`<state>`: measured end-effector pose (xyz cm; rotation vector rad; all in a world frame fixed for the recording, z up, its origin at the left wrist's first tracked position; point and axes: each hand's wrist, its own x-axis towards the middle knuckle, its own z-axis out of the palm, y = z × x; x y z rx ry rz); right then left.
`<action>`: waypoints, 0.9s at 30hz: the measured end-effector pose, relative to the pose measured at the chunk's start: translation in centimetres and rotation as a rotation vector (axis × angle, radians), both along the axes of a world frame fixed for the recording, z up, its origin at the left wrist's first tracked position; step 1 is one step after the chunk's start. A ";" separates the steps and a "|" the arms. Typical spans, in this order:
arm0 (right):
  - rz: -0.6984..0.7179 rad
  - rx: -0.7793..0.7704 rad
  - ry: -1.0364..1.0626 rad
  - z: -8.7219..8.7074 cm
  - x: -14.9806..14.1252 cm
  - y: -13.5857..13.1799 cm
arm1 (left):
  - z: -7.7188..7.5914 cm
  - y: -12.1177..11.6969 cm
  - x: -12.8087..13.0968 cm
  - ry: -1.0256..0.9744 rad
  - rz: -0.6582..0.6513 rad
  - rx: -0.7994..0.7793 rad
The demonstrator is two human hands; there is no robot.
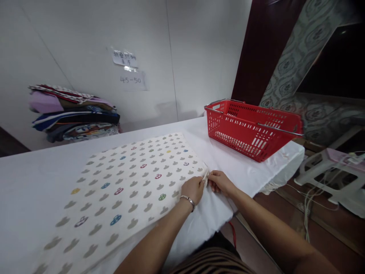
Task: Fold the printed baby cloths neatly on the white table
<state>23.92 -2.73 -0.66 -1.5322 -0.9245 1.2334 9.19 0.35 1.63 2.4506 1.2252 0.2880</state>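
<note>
A cream cloth (145,182) printed with grey, red, blue, green and yellow mushroom shapes lies spread on the white-covered table (31,190). At its near right corner my left hand (194,189), with a metal bracelet at the wrist, pinches the edge of the cloth. Close beside it, my right hand (221,182) has its thumb and fingers closed on the same corner. Between the two hands the fabric is bunched and slightly raised. Some of my fingertips are hidden behind the hands and the folds.
A red plastic basket (248,133) with metal handles stands at the table's right end. Folded cloths (76,114) are piled at the back left by the wall. White stools (336,175) and loose cables (308,209) are on the floor at right.
</note>
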 end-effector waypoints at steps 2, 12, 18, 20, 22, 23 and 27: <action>0.000 0.002 0.011 0.1 0.0 -0.1 | 0.1 0.1 0.0 0.005 0.001 0.014; 0.104 0.073 0.192 0.2 1.2 -0.7 | 0.3 -1.3 0.6 0.018 -0.051 0.184; 0.134 0.082 0.248 0.1 1.3 -0.7 | 0.4 -1.7 1.0 0.104 -0.068 0.194; 0.142 0.097 0.285 0.1 1.4 -0.7 | 0.5 -1.8 1.0 0.116 -0.072 0.206; 0.147 0.104 0.315 0.1 1.4 -0.7 | 0.4 -1.8 1.0 0.111 -0.067 0.234; 0.146 0.103 0.319 0.1 1.4 -0.7 | 0.3 -1.8 1.1 0.107 -0.063 0.252; 0.131 0.092 0.311 0.3 1.4 -0.8 | -0.4 -1.4 1.1 0.133 -0.070 0.304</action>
